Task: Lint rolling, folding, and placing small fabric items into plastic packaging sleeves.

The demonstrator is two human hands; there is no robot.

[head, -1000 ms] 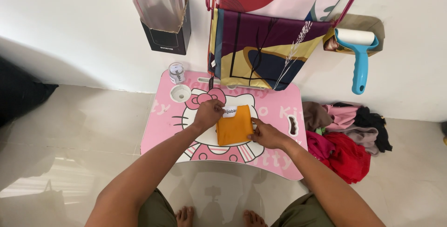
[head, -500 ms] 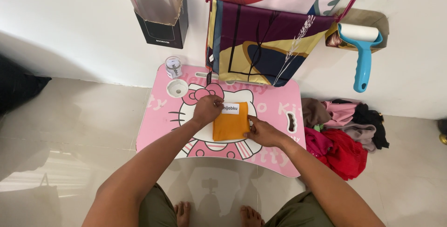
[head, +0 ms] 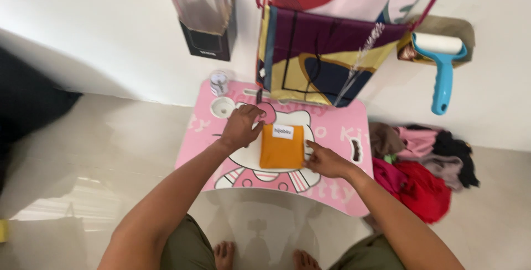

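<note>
Two bare hands rest on a pink desk (head: 332, 190) printed with a cartoon cat, on either side of a folded orange cloth (head: 282, 148) that lies flat at the desk's middle, a small white label at its far edge. The left hand (head: 242, 127) sits at the cloth's upper left corner, its fingers curled down against the desk and the cloth's edge; whether they pinch the fabric cannot be told. The right hand (head: 326, 161) lies at the cloth's lower right corner, fingers loosely bent with the tips touching the cloth's edge, gripping nothing that shows. At the desk's far left corner stand a small jar (head: 219, 82) and, just beside it, a white round dish (head: 223, 107). A heap of clothes (head: 423, 167) lies on the floor right of the desk. On the wall hang a blue lint roller (head: 441, 65) and a patterned fabric (head: 318, 62).
</note>
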